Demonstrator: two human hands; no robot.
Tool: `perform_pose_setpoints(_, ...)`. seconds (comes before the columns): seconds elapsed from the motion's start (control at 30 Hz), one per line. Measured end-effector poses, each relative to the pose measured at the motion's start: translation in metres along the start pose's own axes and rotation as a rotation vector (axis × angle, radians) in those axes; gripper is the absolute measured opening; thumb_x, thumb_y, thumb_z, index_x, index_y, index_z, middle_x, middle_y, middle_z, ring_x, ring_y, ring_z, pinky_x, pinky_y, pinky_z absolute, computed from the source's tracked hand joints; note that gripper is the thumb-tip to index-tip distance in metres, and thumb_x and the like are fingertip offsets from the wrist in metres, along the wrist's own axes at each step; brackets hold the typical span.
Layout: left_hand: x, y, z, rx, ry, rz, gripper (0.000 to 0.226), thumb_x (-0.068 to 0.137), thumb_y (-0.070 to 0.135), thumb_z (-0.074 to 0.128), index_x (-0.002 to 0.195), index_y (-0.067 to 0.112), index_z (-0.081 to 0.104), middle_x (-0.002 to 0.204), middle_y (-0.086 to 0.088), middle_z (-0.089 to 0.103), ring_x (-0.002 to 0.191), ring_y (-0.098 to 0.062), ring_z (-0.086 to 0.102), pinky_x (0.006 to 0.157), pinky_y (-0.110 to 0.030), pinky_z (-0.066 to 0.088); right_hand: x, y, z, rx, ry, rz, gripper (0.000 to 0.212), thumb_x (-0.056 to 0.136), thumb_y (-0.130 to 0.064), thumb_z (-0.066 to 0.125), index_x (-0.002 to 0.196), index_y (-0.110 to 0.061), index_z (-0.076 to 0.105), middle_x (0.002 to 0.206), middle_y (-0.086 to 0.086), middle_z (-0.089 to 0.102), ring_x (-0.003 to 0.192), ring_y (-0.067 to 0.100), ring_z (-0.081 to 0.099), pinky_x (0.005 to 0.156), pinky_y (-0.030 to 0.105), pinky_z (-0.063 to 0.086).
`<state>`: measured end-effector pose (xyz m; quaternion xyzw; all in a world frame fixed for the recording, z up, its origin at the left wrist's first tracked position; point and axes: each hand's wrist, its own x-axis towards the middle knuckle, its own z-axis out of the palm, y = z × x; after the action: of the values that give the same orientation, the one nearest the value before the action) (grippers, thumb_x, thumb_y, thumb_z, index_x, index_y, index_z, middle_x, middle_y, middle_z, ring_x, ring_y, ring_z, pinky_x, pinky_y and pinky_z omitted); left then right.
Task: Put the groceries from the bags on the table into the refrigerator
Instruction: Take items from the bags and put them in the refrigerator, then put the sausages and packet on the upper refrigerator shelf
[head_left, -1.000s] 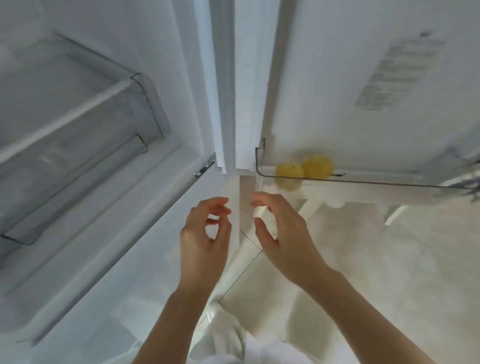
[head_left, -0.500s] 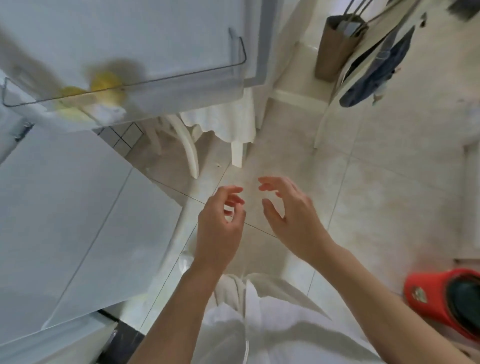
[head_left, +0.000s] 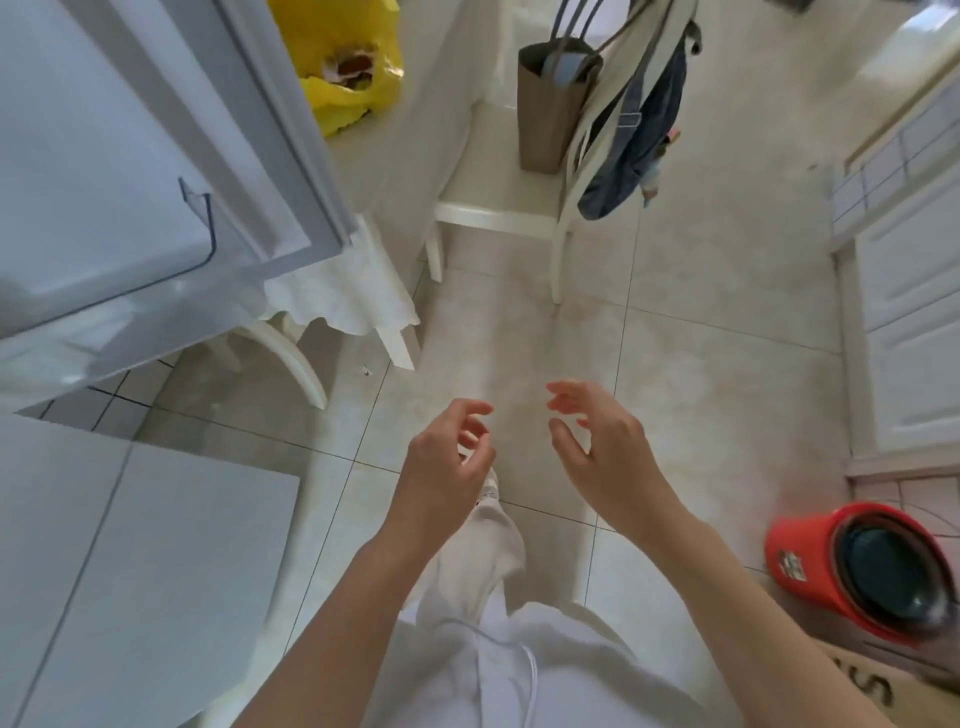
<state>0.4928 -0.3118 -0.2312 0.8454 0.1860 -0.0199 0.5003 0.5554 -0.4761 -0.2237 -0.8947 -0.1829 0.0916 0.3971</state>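
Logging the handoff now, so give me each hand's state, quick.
Left hand: open, fingers loosely curled, holding nothing.
Right hand: open, fingers relaxed and spread, holding nothing.

Ahead of me a strip of pale tiled floor (head_left: 524, 343) runs open between the obstacles. On my left the open white refrigerator door (head_left: 130, 156) with its clear plastic door shelf (head_left: 200, 223) juts across, covering part of the white-clothed table (head_left: 384, 171) behind it. On that table a yellow plastic bag (head_left: 348, 57) sits just beyond the door's edge. To the right of the strip stands a white chair (head_left: 498, 208) carrying a brown paper bag (head_left: 545, 114). A red bucket (head_left: 852, 566) sits low on my right.
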Motion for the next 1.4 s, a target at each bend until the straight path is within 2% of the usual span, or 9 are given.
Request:
perform_pose_setpoints(0.17,0.081,0.012,0.001,0.008,-0.037,-0.047,0.022,0.091,0.013,0.057,0.111,0.022,0.06,0.089,0.008,0.065,0.08,-0.004,0.059,0.068,-0.011,0.046,0.076,0.011,-0.015,-0.022,-0.04,0.024,0.03,0.091,-0.012,0.057,0.12,-0.017,0.057,0.106,-0.005,0.063,0.098,-0.002,0.056,0.084,0.007,0.039)
perform_pose_setpoints(0.43,0.203,0.043,-0.011,0.078,-0.074,-0.039,0.025,0.092,0.017,0.057,0.115,0.023,0.059,0.09,0.007,0.065,0.076,-0.003,0.06,0.068,-0.015,0.048,0.222,-0.001,-0.032,-0.058,-0.061,-0.053,0.027,0.092,-0.009,0.057,0.119,-0.008,0.058,0.108,0.002,0.063,0.096,0.007,0.059,0.08,-0.001,0.037)
perform_pose_setpoints(0.53,0.238,0.048,-0.016,0.071,-0.054,-0.045,0.025,0.092,0.018,0.056,0.116,0.023,0.059,0.09,0.009,0.064,0.077,-0.002,0.061,0.07,-0.018,0.051,0.264,-0.004,-0.031,-0.059,-0.107,-0.085,0.027,0.093,-0.01,0.057,0.12,-0.008,0.057,0.109,0.003,0.063,0.098,0.008,0.059,0.081,0.002,0.038)
perform_pose_setpoints(0.7,0.302,0.054,-0.017,0.082,-0.002,-0.112,0.027,0.092,0.021,0.055,0.118,0.025,0.057,0.092,0.01,0.063,0.074,0.0,0.06,0.069,-0.017,0.049,0.342,0.003,-0.03,-0.076,-0.191,-0.165,0.028,0.094,-0.013,0.056,0.122,-0.012,0.056,0.111,-0.001,0.061,0.099,0.007,0.058,0.089,0.018,0.045)
perform_pose_setpoints(0.83,0.364,0.066,-0.012,0.083,0.038,-0.228,0.032,0.093,0.023,0.053,0.125,0.024,0.053,0.1,0.008,0.062,0.082,-0.008,0.064,0.077,-0.029,0.054,0.413,0.016,-0.029,-0.109,-0.294,-0.223,0.028,0.095,-0.017,0.055,0.123,-0.016,0.055,0.113,-0.005,0.06,0.102,0.005,0.058,0.091,0.022,0.048)
perform_pose_setpoints(0.93,0.416,0.077,-0.013,0.088,0.113,-0.317,0.034,0.093,0.022,0.054,0.127,0.021,0.052,0.104,0.006,0.063,0.088,-0.012,0.062,0.079,-0.025,0.049,0.472,0.023,-0.03,-0.131,-0.375,-0.29,0.027,0.094,-0.018,0.056,0.121,-0.017,0.056,0.111,-0.005,0.06,0.1,0.007,0.059,0.089,0.026,0.05)
perform_pose_setpoints(1.1,0.478,0.095,-0.026,0.058,0.222,-0.428,0.031,0.091,0.02,0.054,0.122,0.02,0.056,0.098,0.007,0.061,0.095,-0.014,0.059,0.081,-0.025,0.046,0.572,0.025,-0.04,-0.093,-0.425,-0.284,0.025,0.091,-0.012,0.058,0.116,-0.012,0.059,0.104,0.0,0.063,0.092,0.011,0.058,0.083,0.023,0.046)
perform_pose_setpoints(1.27,0.511,0.089,-0.045,0.065,0.334,-0.539,0.025,0.091,0.019,0.055,0.116,0.019,0.059,0.097,0.007,0.062,0.091,-0.016,0.06,0.078,-0.025,0.044,0.637,0.009,-0.023,-0.092,-0.521,-0.356,0.027,0.091,-0.012,0.057,0.118,-0.012,0.058,0.107,0.001,0.063,0.097,0.018,0.06,0.084,0.028,0.046)
perform_pose_setpoints(1.4,0.536,0.077,-0.069,0.03,0.406,-0.638,0.027,0.09,0.016,0.054,0.116,0.016,0.059,0.1,0.003,0.062,0.093,-0.018,0.06,0.078,-0.026,0.043,0.674,-0.008,0.001,-0.107,-0.609,-0.402,0.028,0.093,-0.015,0.056,0.121,-0.013,0.056,0.11,0.001,0.061,0.101,0.018,0.06,0.084,0.024,0.043)
